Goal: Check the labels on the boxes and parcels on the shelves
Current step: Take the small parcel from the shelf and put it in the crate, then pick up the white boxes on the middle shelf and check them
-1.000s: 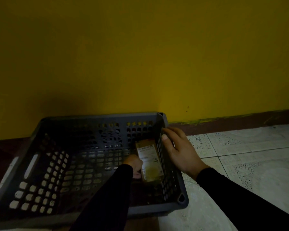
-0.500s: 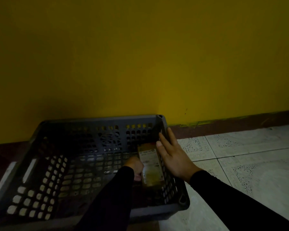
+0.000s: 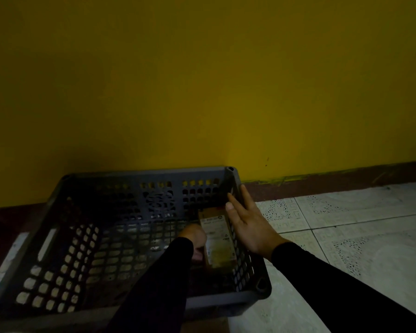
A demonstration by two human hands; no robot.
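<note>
A grey plastic crate [image 3: 58, 239] with pierced walls and floor sits on the floor at about seven o'clock in the view, its far side close to a yellow wall [image 3: 202, 80]. A dark red skirting strip [image 3: 334, 179] runs along the foot of the wall, and pale patterned floor tiles [image 3: 358, 236] spread out at four o'clock.

Inside the crate, against its right wall, a small brown cardboard box [image 3: 217, 241] stands tilted, its long side running from the near right corner toward the far one. A pale label [image 3: 214, 233] covers much of its upper face; the print is too dim and small to read.

The left hand [image 3: 194, 239], in a black sleeve [image 3: 159, 284], reaches down into the crate from six o'clock and curls closed against the left edge of the box, gripping it there. The right hand [image 3: 246, 223], also black-sleeved, comes in from five o'clock and lies with its fingers [image 3: 234, 203] spread flat over the rim of the crate's right wall, the thumb inside just touching the far top end of the box, gripping nothing.

The scene is dim, and the crate's left side is in shadow.
</note>
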